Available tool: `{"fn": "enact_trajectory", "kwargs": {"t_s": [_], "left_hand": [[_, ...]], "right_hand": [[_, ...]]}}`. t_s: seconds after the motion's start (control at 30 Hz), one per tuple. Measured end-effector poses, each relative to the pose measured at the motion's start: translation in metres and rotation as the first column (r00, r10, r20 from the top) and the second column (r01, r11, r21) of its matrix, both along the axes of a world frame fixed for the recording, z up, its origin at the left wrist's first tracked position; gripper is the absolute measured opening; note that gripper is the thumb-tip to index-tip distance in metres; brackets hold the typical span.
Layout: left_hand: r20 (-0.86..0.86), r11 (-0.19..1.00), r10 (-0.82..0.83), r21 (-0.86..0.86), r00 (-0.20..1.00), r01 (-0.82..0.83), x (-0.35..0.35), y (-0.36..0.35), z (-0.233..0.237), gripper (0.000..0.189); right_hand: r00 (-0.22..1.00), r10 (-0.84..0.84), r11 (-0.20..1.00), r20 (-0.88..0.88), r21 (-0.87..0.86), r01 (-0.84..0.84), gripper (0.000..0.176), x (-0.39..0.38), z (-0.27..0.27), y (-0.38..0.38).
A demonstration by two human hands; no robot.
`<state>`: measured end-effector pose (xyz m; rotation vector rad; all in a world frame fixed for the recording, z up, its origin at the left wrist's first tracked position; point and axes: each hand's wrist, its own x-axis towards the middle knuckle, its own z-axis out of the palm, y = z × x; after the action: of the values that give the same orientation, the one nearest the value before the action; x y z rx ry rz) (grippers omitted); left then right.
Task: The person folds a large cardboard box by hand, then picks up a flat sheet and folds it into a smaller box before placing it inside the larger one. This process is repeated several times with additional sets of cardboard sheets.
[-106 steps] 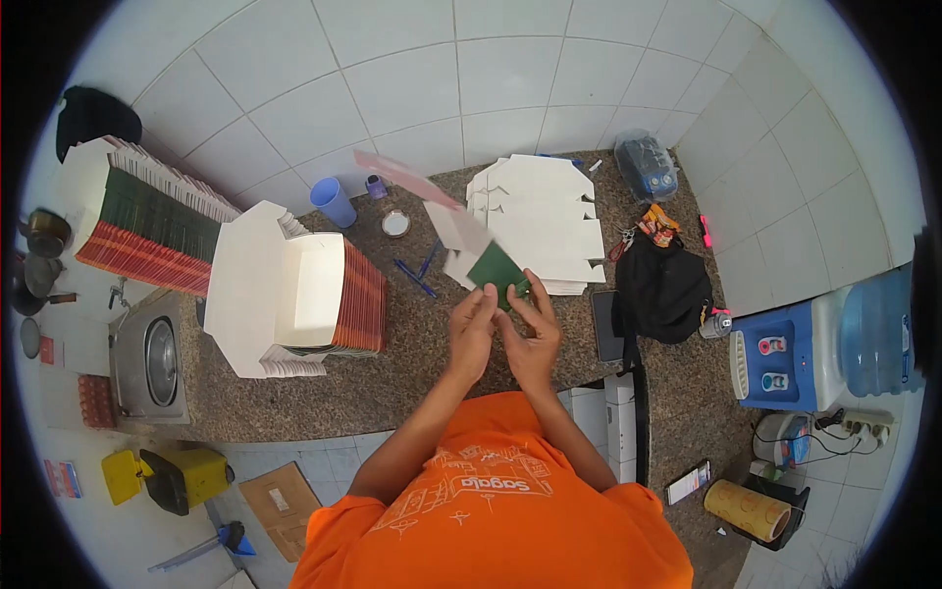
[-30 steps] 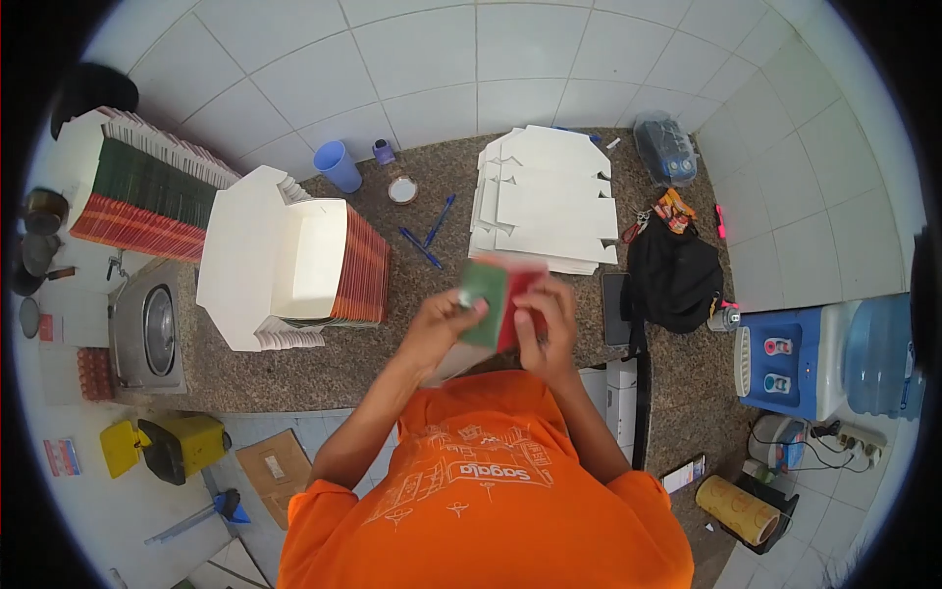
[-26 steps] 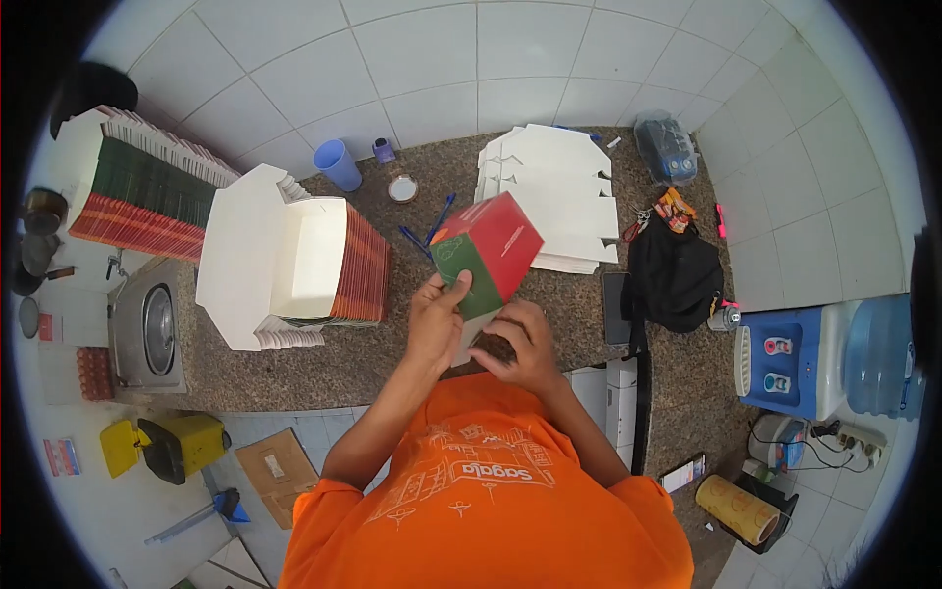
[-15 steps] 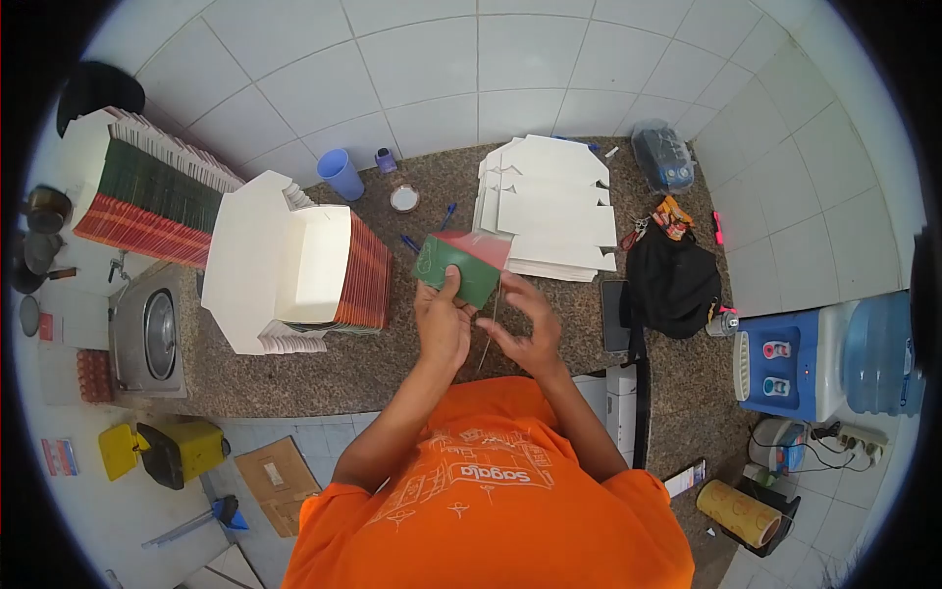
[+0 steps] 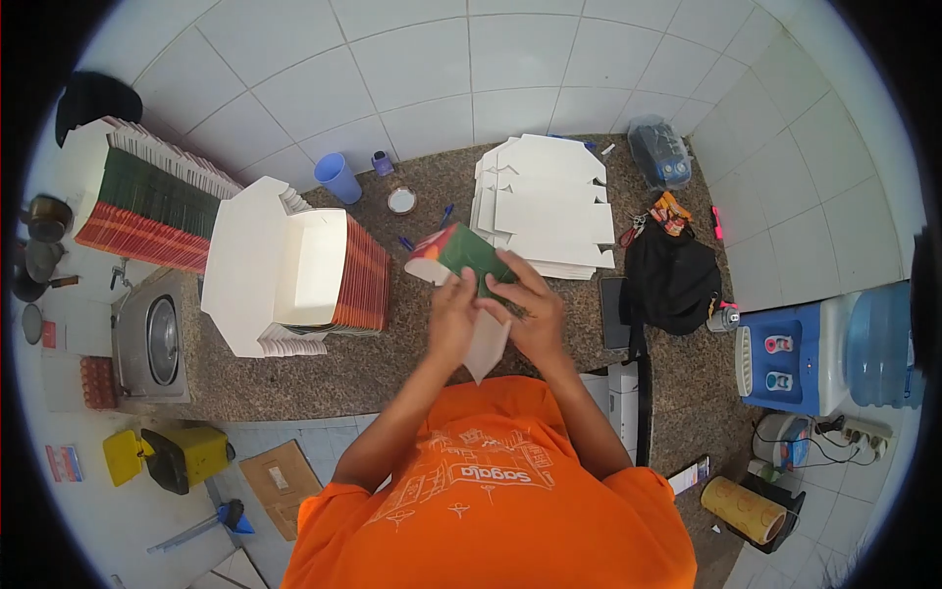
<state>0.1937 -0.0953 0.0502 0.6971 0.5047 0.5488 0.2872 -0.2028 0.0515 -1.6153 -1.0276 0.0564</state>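
Note:
Between my two hands is a small cardboard box [image 5: 463,251], green and red outside and white inside, with a pale flap hanging toward my shirt. My left hand [image 5: 453,316] grips its lower left side, thumb on the green face. On the right side my right hand [image 5: 530,314] is closed on it, fingers over the green panel. Just beyond lies a stack of flat white box blanks [image 5: 549,211]. To the left a nested stack of folded boxes [image 5: 365,275] lies on its side, white inside and red-orange outside.
A longer row of nested boxes [image 5: 147,211] extends at the far left, near the sink [image 5: 162,339]. Behind stand a blue cup [image 5: 339,179] and a roll of tape [image 5: 401,201]. A black bag [image 5: 672,280] and a water dispenser [image 5: 785,353] are on the right.
The box has turned and opened out, showing its red end and a pale flap below. My right hand has moved in from beside its edge to grip it.

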Motion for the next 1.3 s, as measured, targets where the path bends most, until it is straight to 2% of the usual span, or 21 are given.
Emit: {"fn": "enact_trajectory", "kwargs": {"t_s": [0.17, 0.27, 0.33, 0.4, 0.5, 0.57, 0.6, 0.63, 0.67, 0.73, 0.8, 0.87, 0.93, 0.97, 1.0, 1.03, 1.07, 1.13, 1.23, 1.27, 1.3], "left_hand": [[0.183, 0.992, -0.119, -0.015, 0.976, 0.123, -0.005, -0.006, -0.029, 0.028], [0.047, 0.960, -0.279, 0.019, 0.959, 0.278, -0.014, 0.003, 0.004, 0.034], [-0.259, 0.700, -0.362, 0.559, 0.896, 0.444, -0.033, 0.032, 0.057, 0.045], [-0.280, 0.718, -0.173, 0.620, 0.944, 0.316, -0.054, 0.083, 0.049, 0.065], [-0.184, 0.707, -0.191, 0.656, 0.964, 0.265, -0.038, 0.102, 0.076, 0.081], [-0.111, 0.738, -0.589, 0.330, 0.801, 0.589, -0.043, 0.099, 0.016, 0.093], [0.033, 0.714, -0.698, -0.046, 0.716, 0.698, -0.055, 0.098, -0.030, 0.091], [0.212, 0.677, -0.686, -0.164, 0.696, 0.718, -0.063, 0.098, -0.087, 0.091], [0.228, 0.668, -0.709, -0.086, 0.667, 0.740, -0.062, 0.084, -0.076, 0.083], [0.080, 0.729, -0.681, -0.024, 0.728, 0.684, -0.056, 0.064, -0.034, 0.092], [-0.042, 0.859, -0.497, 0.120, 0.867, 0.498, -0.047, 0.046, 0.006, 0.098], [-0.126, 0.924, -0.231, 0.281, 0.965, 0.258, -0.041, 0.043, 0.009, 0.106], [-0.174, 0.852, -0.163, 0.472, 0.971, 0.228, -0.042, 0.044, 0.005, 0.111], [-0.190, 0.864, -0.181, 0.438, 0.965, 0.248, -0.045, 0.032, 0.008, 0.097], [-0.124, 0.895, -0.401, 0.157, 0.907, 0.417, -0.054, 0.033, -0.006, 0.089], [0.007, 0.812, -0.575, -0.114, 0.818, 0.572, -0.064, 0.037, -0.026, 0.083], [0.009, 0.795, -0.593, -0.152, 0.805, 0.587, -0.069, 0.029, -0.047, 0.076], [0.138, 0.770, -0.618, -0.095, 0.774, 0.631, -0.056, 0.005, -0.043, 0.068], [0.287, 0.827, -0.511, -0.093, 0.810, 0.554, -0.057, 0.014, -0.020, 0.069], [0.030, 0.855, -0.478, 0.247, 0.878, 0.457, -0.066, 0.018, 0.006, 0.064], [-0.194, 0.729, -0.332, 0.568, 0.923, 0.382, -0.073, 0.024, 0.028, 0.059]], "right_hand": [[0.980, -0.068, 0.994, -0.187, 0.074, 0.083, 0.023, 0.002, -0.007, 0.008], [0.999, -0.028, 0.998, -0.019, 0.060, 0.029, 0.027, 0.021, 0.004, 0.004], [0.953, 0.115, 0.993, -0.279, 0.017, -0.115, 0.031, 0.034, 0.017, -0.005], [0.910, 0.193, 0.980, -0.367, 0.031, -0.195, 0.028, 0.060, 0.024, -0.014], [0.770, 0.363, 0.928, -0.525, 0.135, -0.346, 0.029, 0.075, 0.049, -0.009], [0.605, 0.599, 0.795, -0.524, 0.299, -0.528, 0.029, 0.076, 0.058, 0.011], [0.606, 0.607, 0.789, -0.514, 0.303, -0.534, 0.029, 0.077, 0.055, 0.019], [0.518, 0.622, 0.764, -0.587, 0.311, -0.565, 0.033, 0.080, 0.046, 0.026], [0.427, 0.623, 0.743, -0.656, 0.324, -0.586, 0.041, 0.083, 0.036, 0.031], [0.572, 0.523, 0.828, -0.632, 0.215, -0.519, 0.060, 0.091, 0.008, 0.025], [0.012, 0.363, 0.931, -0.932, 0.363, 0.029, 0.070, 0.088, -0.033, 0.007], [0.499, 0.279, 0.957, -0.820, 0.280, -0.073, 0.074, 0.062, -0.013, -0.018], [0.498, 0.148, 0.989, -0.855, 0.123, -0.081, 0.061, 0.039, -0.014, -0.031], [0.751, -0.110, 0.993, -0.651, -0.094, 0.064, 0.058, 0.032, -0.018, -0.031], [0.882, -0.336, 0.934, -0.330, -0.241, 0.266, 0.056, 0.027, -0.021, -0.029], [0.825, -0.385, 0.918, -0.414, -0.266, 0.294, 0.052, 0.034, -0.022, -0.028], [0.834, -0.361, 0.927, -0.418, -0.258, 0.272, 0.052, 0.034, -0.025, -0.024], [0.769, 0.021, 0.999, -0.639, -0.020, -0.043, 0.052, 0.030, -0.040, -0.017], [0.771, -0.036, 0.996, -0.636, -0.084, -0.023, 0.054, 0.031, -0.027, 0.008], [0.781, -0.117, 0.990, -0.613, -0.131, 0.045, 0.056, 0.033, -0.017, 0.018], [0.703, -0.044, 0.999, -0.710, -0.022, 0.041, 0.063, 0.035, -0.023, 0.025]]}}
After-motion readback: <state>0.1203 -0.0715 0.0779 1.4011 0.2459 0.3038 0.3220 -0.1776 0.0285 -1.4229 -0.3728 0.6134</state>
